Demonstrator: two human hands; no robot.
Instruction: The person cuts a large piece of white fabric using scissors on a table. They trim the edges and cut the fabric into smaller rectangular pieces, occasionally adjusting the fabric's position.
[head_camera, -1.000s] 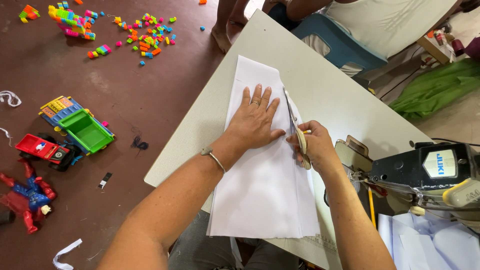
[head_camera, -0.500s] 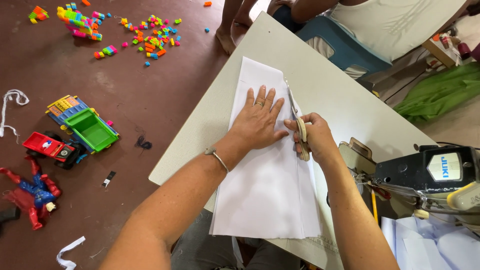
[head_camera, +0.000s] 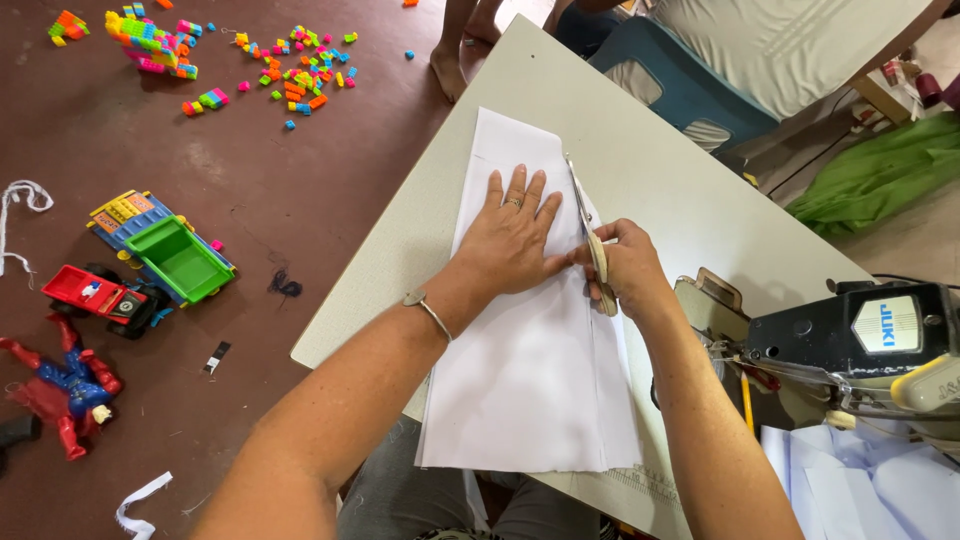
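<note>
Beside the sewing machine (head_camera: 860, 340), white fabric (head_camera: 530, 370) lies lengthwise away from you on the tabletop (head_camera: 650, 170). Your left hand (head_camera: 510, 240) presses it flat, fingers spread; your right hand (head_camera: 625, 270) grips scissors (head_camera: 590, 235), blades pointing along the fabric's right edge.

Two hands work here: the left hand (head_camera: 512, 240) and right hand (head_camera: 625, 270). Under them lies one white cloth (head_camera: 530, 370); the right grips one scissors (head_camera: 590, 225). Right of it stands one sewing machine (head_camera: 860, 340). Left, on the floor: two toy trucks (head_camera: 160, 255), one figure (head_camera: 65, 385).
</note>
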